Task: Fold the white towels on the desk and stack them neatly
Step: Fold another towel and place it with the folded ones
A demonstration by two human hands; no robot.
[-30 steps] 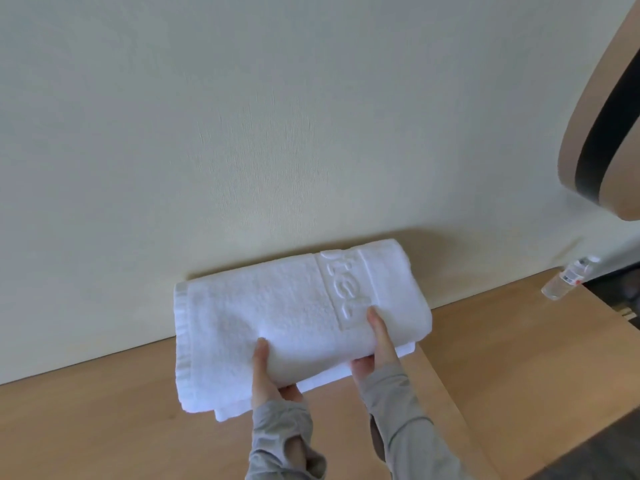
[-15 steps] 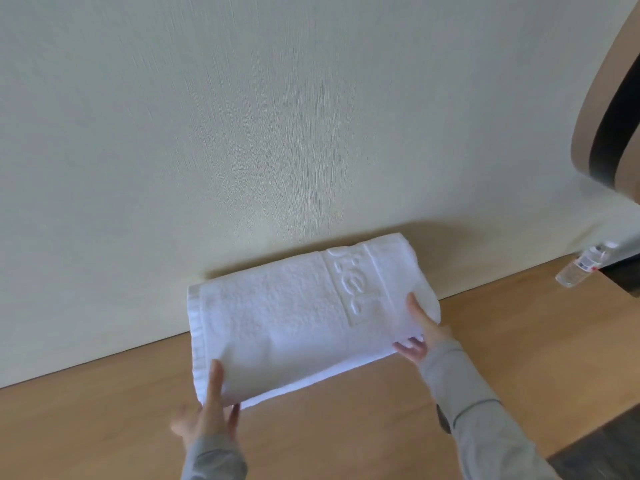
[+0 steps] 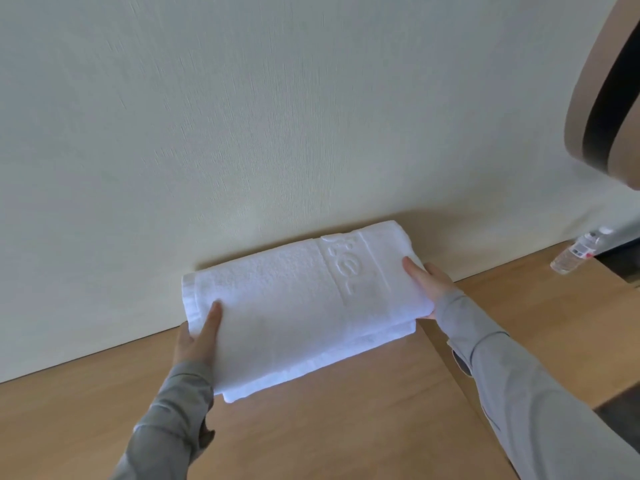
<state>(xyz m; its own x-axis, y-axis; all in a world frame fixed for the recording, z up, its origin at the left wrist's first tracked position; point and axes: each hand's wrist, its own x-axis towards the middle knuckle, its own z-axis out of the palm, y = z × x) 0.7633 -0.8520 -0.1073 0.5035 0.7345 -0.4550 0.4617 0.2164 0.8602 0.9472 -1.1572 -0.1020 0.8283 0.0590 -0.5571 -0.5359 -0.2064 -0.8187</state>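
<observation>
Working along the wall [image 3: 242, 116], back of the desk [image 3: 346, 427]: folded white towel [image 3: 294, 306] gripped at both ends.
The left hand [image 3: 195, 341] & right hand [image 3: 429, 282] each clamp an end, thumb on top, fingers hidden underneath. Best bet: keep it level, line up edges w/ the layer peeking out below, press flat. Can't tell if that layer's a 2nd towel or a fold; embossed lettering too blurred to read; small bottle [image 3: 576, 252] far right.

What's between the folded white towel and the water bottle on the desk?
In the head view, only the right hand, holding the towel, then bare desk.
</observation>
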